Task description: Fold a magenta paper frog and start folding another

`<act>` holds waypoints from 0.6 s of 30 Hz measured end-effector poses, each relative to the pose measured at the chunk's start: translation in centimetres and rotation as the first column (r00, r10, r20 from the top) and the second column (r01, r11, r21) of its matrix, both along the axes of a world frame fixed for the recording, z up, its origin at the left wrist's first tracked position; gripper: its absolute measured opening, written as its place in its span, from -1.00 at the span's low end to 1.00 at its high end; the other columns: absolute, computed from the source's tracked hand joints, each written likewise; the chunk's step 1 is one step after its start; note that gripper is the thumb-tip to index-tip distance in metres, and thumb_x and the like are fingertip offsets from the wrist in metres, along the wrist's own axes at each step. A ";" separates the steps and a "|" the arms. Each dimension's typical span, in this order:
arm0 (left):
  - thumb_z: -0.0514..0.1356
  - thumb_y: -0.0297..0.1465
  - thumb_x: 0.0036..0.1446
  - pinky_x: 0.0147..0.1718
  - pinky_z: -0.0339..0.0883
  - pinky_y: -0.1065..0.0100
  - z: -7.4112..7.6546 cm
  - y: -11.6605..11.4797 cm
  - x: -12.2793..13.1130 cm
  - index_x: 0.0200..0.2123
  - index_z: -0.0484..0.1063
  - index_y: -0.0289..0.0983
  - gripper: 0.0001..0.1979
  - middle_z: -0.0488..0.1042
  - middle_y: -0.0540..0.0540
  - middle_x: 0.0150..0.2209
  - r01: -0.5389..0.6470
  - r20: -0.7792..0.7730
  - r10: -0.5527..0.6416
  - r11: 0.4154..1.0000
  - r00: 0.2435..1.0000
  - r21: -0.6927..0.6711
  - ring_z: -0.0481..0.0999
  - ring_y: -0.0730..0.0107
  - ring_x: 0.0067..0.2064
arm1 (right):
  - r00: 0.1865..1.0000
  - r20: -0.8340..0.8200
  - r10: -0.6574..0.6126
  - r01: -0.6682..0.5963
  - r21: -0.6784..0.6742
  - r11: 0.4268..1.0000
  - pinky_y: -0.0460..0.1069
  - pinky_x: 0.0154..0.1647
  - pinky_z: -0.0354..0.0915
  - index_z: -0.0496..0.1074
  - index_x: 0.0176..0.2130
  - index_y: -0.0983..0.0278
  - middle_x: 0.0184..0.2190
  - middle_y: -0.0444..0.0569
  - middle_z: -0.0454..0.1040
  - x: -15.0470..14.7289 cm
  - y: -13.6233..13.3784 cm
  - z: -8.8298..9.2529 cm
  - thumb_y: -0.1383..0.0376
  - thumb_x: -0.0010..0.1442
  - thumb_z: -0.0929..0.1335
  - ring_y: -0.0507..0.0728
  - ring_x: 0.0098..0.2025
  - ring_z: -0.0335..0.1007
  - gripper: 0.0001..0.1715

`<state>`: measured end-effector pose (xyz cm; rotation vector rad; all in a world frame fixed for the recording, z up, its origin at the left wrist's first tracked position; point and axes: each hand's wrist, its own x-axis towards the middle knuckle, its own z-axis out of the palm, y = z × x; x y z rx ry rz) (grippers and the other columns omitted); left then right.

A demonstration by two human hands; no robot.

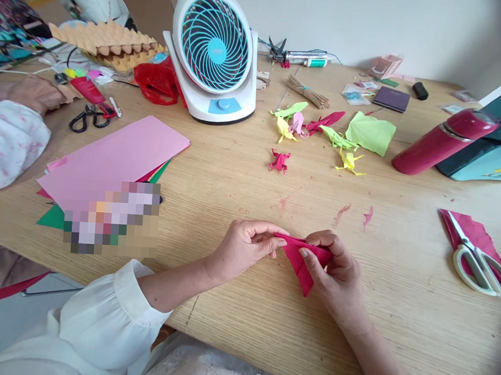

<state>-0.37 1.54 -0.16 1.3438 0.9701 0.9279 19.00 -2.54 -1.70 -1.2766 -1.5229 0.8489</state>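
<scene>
Above the near part of the table, a folded piece of red paper (pixel 302 268) is held between both hands, its narrow tip pointing down toward me. My left hand (pixel 250 245) pinches its left corner between thumb and fingers. On the other side, my right hand (pixel 334 274) grips the right part, thumb on the near face and fingers behind. The paper's far side is hidden. Beyond the hands sit a red origami frog (pixel 280 161) and a yellow origami figure (pixel 350 161), with several more folded pieces farther back.
A white fan (pixel 216 49) stands at the back. Pink paper sheets (pixel 120 157) lie on the left. At right are scissors (pixel 479 266) over red paper (pixel 479 232) and a red thermos (pixel 444 141). A bundle of sticks (pixel 308 92) lies behind the origami.
</scene>
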 end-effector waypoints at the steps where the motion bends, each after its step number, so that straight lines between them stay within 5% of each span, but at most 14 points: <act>1: 0.32 -0.36 0.09 -0.49 0.33 0.51 0.0 0.0 0.0 -0.23 0.62 -0.33 -0.81 0.58 -0.06 -0.44 -0.001 -0.005 0.001 1.000 1.000 -0.003 0.47 0.54 -0.51 | 1.000 0.000 0.001 -0.001 0.002 1.000 -0.02 -0.26 0.22 0.39 -0.25 0.17 -0.31 -0.12 0.42 0.0 0.0 0.0 0.28 0.27 0.38 0.08 -0.28 0.33 -0.95; 18: 0.31 -0.36 0.11 -0.46 0.37 0.51 0.4 -0.1 -0.1 -0.21 0.60 -0.36 -0.79 0.55 -0.02 -0.53 0.036 0.028 -0.034 0.997 0.999 -0.068 0.52 0.51 -0.50 | 1.000 0.029 0.004 -0.006 0.075 0.997 0.02 -0.22 0.24 0.38 -0.24 0.17 -0.29 -0.09 0.42 0.0 -0.2 0.0 0.31 0.27 0.38 0.10 -0.25 0.35 -0.94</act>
